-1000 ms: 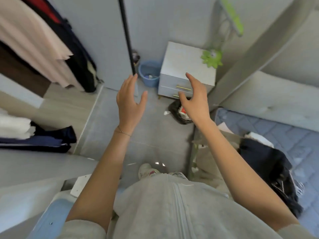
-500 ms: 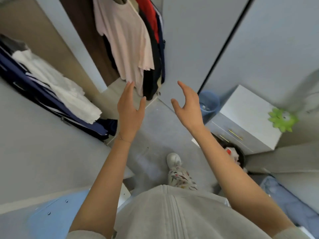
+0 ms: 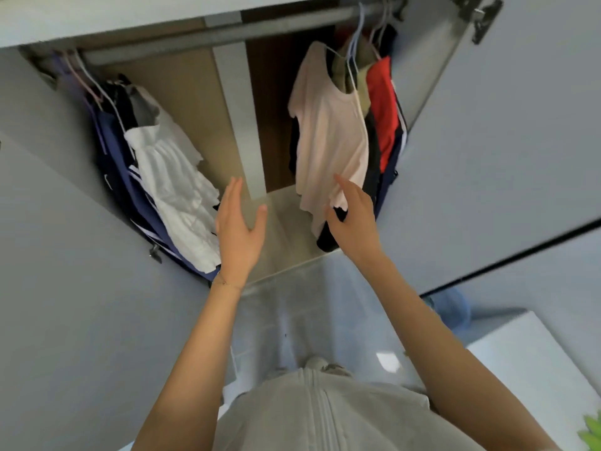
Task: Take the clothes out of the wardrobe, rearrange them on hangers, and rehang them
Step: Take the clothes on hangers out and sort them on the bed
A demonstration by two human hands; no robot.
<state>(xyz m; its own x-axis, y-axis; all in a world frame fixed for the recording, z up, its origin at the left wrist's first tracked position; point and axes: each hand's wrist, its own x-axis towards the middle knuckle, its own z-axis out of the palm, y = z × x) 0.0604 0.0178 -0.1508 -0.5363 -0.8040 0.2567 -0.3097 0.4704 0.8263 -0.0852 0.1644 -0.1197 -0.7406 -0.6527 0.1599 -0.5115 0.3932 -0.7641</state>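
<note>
Head view, looking up into an open wardrobe [image 3: 234, 125] whose rail [image 3: 227, 35] runs across the top. A pale upright panel splits the wardrobe into two bays.

The left bay holds a white garment [image 3: 175, 177], crumpled and frilled, at the front of its bunch. Navy garments [image 3: 113, 151] with white stripes are packed behind it, against the left door [image 3: 65, 255].

In the right bay a pale pink top [image 3: 328, 131] hangs nearest the middle. Behind it come an olive garment [image 3: 344, 70], a red garment [image 3: 383, 109] and a dark garment [image 3: 328, 237] whose hem drops below the pink one. All of them are on thin hangers [image 3: 357, 30] hooked over the rail, pressed up against the right door [image 3: 487, 141].

Both arms are raised toward the opening. The left hand [image 3: 239, 234], with a thin bracelet [image 3: 224, 284] at the wrist, is in front of the gap between the two bays. Its grip is apart, fingers straight and thumb spread, holding nothing.

The right hand [image 3: 353, 222] is at the lower hem of the pale pink top, grip also apart. Its forefinger overlaps the hem (whether it actually touches the cloth cannot be told).

Lower right, a blue bin [image 3: 452, 309] shows just past the door edge, its contents hidden, beside a white cabinet [image 3: 536, 369].
</note>
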